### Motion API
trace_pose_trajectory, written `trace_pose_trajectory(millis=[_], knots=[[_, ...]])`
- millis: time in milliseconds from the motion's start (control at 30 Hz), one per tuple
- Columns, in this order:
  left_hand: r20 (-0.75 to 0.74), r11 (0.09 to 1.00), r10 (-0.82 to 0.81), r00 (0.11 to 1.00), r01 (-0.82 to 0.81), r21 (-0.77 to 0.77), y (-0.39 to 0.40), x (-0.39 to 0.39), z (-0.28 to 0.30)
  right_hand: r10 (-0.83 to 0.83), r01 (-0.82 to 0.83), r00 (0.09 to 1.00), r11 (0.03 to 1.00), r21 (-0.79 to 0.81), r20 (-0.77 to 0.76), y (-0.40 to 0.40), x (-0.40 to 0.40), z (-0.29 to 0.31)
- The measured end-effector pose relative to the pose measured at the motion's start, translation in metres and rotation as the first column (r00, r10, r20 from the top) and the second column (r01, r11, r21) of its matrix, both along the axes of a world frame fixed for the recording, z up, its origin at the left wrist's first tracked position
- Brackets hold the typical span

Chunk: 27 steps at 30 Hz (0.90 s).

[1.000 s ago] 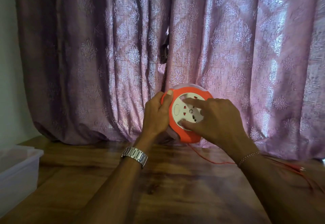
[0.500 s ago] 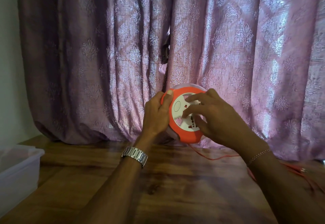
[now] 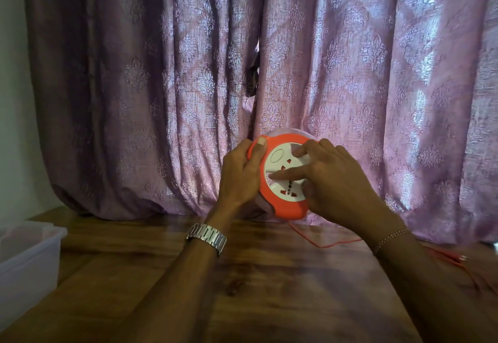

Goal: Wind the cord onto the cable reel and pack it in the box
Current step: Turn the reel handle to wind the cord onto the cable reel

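Note:
An orange cable reel (image 3: 289,208) with a white socket face stands on edge above the wooden table (image 3: 242,288), in front of the curtain. My left hand (image 3: 239,175) grips its left rim, thumb over the orange edge. My right hand (image 3: 334,181) lies on the white face, with the thumb and a finger stretched across the sockets. A thin orange cord (image 3: 323,244) runs from under the reel to the right across the table, behind my right forearm. A clear plastic box (image 3: 29,261) stands at the left edge.
A purple patterned curtain (image 3: 350,86) hangs right behind the reel and rests on the table's back edge. More orange cord with a metal end (image 3: 462,257) lies at the far right. A pale wall is at the far left.
My right hand has turned on the white face, its fingers shifting from the lower right toward the top and middle. The socket face has rotated with it. My left hand kept its grip.

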<state>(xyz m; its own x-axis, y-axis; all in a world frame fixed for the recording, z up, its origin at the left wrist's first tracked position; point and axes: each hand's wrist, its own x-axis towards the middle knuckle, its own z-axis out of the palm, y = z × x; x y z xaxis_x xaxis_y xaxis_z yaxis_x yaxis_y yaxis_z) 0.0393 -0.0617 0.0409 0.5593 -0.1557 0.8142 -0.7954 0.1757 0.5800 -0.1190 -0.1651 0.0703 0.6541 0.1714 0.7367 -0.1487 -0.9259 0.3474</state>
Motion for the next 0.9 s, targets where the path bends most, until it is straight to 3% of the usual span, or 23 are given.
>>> trace_pose_trajectory(millis=[200, 567, 767, 900], knots=[[0.027, 1.000, 0.021, 0.999, -0.021, 0.005, 0.000, -0.003, 0.000, -0.054, 0.051, 0.998, 0.993, 0.103, 0.035, 0.003, 0.001, -0.002], [-0.016, 1.000, -0.002, 1.000, 0.002, -0.017, 0.001, -0.002, 0.000, -0.096, 0.026, 0.963, 0.963, 0.269, 0.251, -0.005, 0.017, -0.011], [-0.032, 1.000, 0.006, 0.999, -0.006, -0.015, -0.001, -0.001, 0.000, -0.112, 0.075, 0.964, 0.985, 0.156, 0.243, -0.005, 0.013, -0.008], [-0.053, 0.999, -0.019, 0.998, 0.018, -0.031, 0.000, 0.000, 0.002, 0.116, -0.132, 0.965, 0.990, 0.049, 0.236, -0.002, 0.005, -0.003]])
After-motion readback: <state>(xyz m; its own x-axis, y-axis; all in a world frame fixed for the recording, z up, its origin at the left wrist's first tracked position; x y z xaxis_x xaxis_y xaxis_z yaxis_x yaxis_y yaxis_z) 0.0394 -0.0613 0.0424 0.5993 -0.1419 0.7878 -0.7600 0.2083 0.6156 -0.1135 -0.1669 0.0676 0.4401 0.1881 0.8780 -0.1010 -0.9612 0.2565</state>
